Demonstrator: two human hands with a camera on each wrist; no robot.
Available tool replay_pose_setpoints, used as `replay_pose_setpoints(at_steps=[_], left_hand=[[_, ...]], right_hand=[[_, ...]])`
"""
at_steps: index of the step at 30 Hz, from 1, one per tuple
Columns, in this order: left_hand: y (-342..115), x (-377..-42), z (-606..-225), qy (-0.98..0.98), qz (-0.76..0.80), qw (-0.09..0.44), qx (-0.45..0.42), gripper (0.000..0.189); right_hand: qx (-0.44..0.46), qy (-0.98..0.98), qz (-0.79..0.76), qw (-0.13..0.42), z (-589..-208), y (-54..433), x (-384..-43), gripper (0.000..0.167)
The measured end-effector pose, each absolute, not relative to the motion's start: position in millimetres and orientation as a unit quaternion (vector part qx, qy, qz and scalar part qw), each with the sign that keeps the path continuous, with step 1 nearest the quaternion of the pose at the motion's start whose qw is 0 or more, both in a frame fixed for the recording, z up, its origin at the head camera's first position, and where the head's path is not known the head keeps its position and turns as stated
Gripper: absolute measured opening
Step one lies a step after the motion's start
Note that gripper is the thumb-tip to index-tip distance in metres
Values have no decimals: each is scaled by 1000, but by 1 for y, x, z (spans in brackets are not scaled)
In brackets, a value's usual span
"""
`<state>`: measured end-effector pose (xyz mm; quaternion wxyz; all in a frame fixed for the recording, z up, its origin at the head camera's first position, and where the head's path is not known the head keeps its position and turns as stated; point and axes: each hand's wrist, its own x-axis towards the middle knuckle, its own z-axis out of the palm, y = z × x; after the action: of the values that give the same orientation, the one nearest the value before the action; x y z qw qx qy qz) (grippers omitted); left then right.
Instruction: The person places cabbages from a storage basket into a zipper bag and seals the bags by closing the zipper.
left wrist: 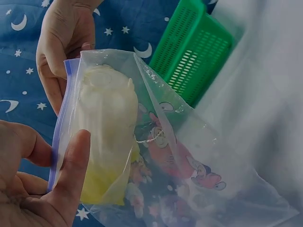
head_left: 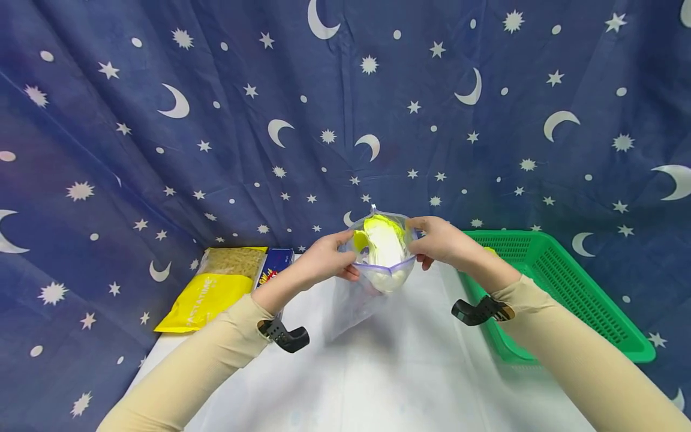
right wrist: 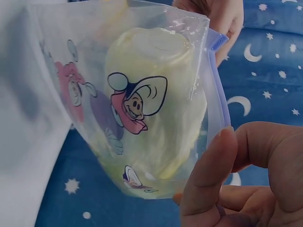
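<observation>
A clear zip bag [head_left: 351, 306] with a purple zip rim and printed cartoon figures is held up above the white table. My left hand [head_left: 326, 259] pinches its rim on the left, while my right hand [head_left: 439, 241] pinches the opposite side. Between them the mouth gapes. Inside sits a pale cabbage [head_left: 385, 240] with yellow-green leaf tips, probably a napa cabbage. Through the film in the left wrist view, the cabbage [left wrist: 106, 127] lies close to the zip edge. In the right wrist view the cabbage [right wrist: 151, 52] shows its cut, pale base behind the printed film.
A green plastic basket [head_left: 583, 288] stands on the right, partly behind my right arm, with a bit of yellow-green in it. To the left lie a yellow pasta bag [head_left: 216, 294] and a blue box [head_left: 278, 264]. A blue star-patterned curtain [head_left: 345, 108] hangs behind the white table [head_left: 388, 384].
</observation>
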<state>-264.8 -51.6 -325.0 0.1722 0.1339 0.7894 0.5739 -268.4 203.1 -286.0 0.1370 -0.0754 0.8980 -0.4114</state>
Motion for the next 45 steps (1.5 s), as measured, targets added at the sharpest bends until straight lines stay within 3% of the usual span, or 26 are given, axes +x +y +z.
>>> replay_pose_setpoints(at_steps=[17, 21, 31, 40, 45], left_hand=[[-53, -290, -299, 704, 669, 231, 54, 58], [-52, -293, -303, 709, 671, 214, 41, 59], [-40, -281, -314, 812, 540, 147, 165, 70], [-47, -281, -309, 815, 548, 141, 130, 70], [-45, -279, -311, 828, 521, 133, 157, 70]], right_hand=[[-87, 888, -422, 159, -268, 201, -274, 77], [-99, 884, -427, 162, -272, 198, -274, 78], [-90, 867, -462, 162, -274, 193, -275, 77], [-77, 866, -470, 155, -272, 193, -276, 80], [-77, 877, -460, 118, -280, 193, -278, 72]])
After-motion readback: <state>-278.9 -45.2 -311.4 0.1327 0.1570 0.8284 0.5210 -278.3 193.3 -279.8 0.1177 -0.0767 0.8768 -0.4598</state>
